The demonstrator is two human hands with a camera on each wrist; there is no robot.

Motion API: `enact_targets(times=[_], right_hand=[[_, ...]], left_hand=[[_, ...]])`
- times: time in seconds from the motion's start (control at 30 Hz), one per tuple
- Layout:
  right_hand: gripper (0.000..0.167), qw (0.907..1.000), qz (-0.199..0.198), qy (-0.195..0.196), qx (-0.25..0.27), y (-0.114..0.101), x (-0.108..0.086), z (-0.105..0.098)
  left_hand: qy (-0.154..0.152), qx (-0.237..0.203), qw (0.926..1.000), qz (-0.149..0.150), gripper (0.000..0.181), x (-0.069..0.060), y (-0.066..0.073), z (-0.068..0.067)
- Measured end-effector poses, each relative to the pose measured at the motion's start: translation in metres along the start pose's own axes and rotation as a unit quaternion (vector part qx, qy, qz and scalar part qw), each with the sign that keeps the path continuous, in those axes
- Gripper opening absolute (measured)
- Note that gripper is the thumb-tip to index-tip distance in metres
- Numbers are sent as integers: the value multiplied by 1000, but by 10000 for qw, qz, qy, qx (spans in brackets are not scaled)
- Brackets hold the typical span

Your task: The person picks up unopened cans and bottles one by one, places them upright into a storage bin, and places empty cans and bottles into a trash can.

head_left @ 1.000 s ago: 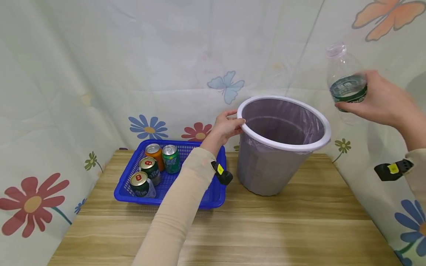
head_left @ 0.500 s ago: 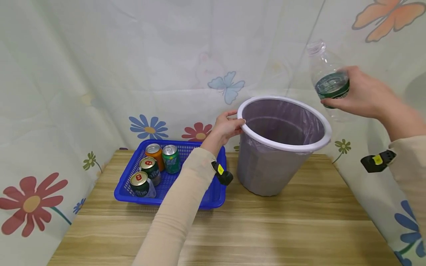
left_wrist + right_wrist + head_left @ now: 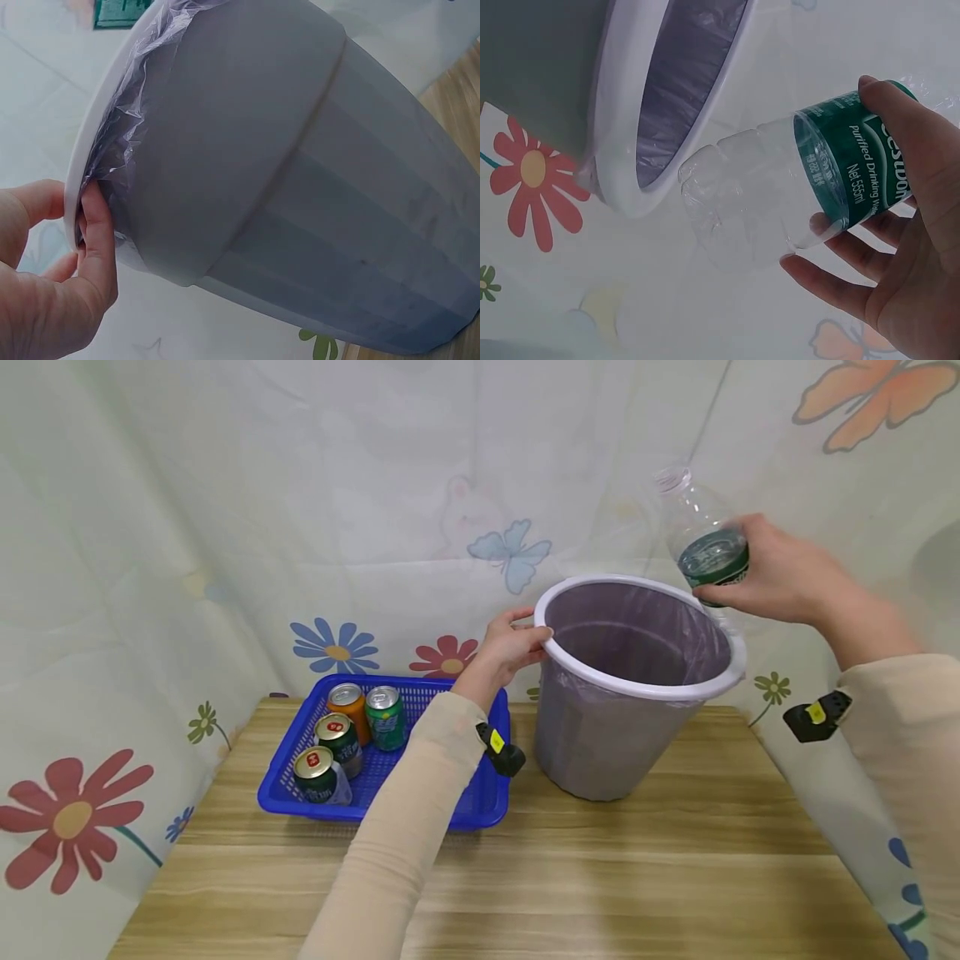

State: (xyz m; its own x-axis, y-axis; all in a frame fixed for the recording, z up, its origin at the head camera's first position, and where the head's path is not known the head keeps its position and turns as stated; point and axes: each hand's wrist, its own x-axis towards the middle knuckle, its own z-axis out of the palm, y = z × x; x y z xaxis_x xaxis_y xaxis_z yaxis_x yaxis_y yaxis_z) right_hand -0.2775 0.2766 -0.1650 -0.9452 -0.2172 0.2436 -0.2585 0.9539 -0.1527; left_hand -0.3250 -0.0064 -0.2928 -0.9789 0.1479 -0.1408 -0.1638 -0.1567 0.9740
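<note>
My left hand pinches the white rim of a grey trash can, thumb on the rim and fingers beneath it. The can tilts toward the right and has a thin purple liner bag folded under its rim. In my right hand is a clear plastic water bottle with a green label, neck up and leaning left. It is over the can's right rim. The right wrist view shows the bottle's base beside the rim, with thumb and fingers around the label.
A blue plastic basket stands left of the can, holding several drink cans in its left half. Both stand on a wooden table. A patterned curtain hangs close behind and along the sides.
My right hand has carried the bottle leftward, from beyond the can's right side to above its right rim. The left hand and trash can have stayed in place.
</note>
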Motion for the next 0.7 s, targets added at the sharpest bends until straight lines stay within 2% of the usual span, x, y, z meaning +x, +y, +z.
enact_targets(times=[0.2,0.7], right_hand=[[89,9997,-159,-167,47,-10,5,3],[83,9989,-376,-275,32,-21,13,15]], left_hand=[[19,29,10000,-28,48,1,-1,-1],[22,26,10000,-13,47,3,-1,0]])
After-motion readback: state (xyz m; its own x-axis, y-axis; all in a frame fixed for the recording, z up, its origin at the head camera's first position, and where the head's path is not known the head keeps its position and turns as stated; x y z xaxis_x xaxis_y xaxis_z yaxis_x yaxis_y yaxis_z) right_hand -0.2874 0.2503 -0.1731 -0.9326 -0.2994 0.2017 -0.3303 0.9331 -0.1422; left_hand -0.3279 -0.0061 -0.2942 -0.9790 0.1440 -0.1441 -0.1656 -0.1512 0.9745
